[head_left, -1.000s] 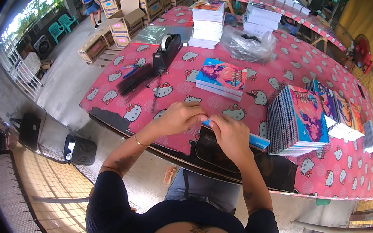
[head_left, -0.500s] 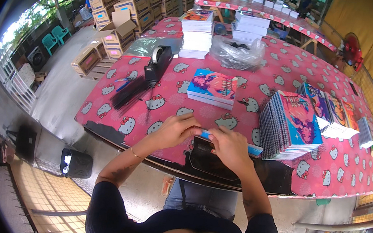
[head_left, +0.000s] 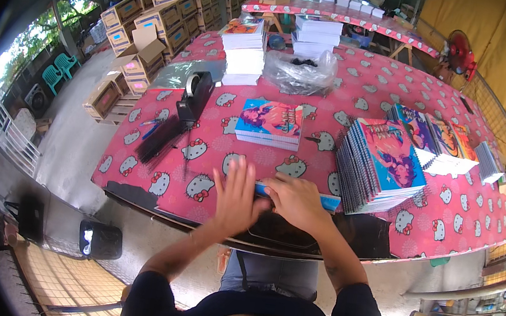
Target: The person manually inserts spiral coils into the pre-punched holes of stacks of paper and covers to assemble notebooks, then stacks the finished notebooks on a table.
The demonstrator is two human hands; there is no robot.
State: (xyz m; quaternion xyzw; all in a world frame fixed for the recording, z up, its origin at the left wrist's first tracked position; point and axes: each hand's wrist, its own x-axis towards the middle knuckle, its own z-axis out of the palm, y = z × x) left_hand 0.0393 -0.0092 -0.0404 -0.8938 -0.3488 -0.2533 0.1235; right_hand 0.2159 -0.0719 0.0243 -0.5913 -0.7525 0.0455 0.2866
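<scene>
At the table's near edge, my right hand [head_left: 299,205] grips a thin blue-covered booklet [head_left: 329,202] that shows almost edge-on. My left hand [head_left: 234,197] is raised beside the booklet's left end, slightly blurred, with its fingers stretched out and nothing in them. Beneath both hands is a black patch [head_left: 358,231] on the table. A short pile of pink-and-blue books [head_left: 270,122] lies just beyond. To the right of my hands stands a tall stack of coil-bound books [head_left: 385,165] with the same kind of cover.
Left of the pile are a black tape dispenser [head_left: 194,100] and a bundle of thin black strands [head_left: 161,140]. Farther back stand white paper stacks [head_left: 244,52] and a clear plastic bag [head_left: 301,75]. More books [head_left: 441,143] sit at right, and cartons [head_left: 145,56] at far left.
My left hand has let go of the booklet's edge and opened, fingers extended. My right hand keeps its hold. The whole view has shifted slightly.
</scene>
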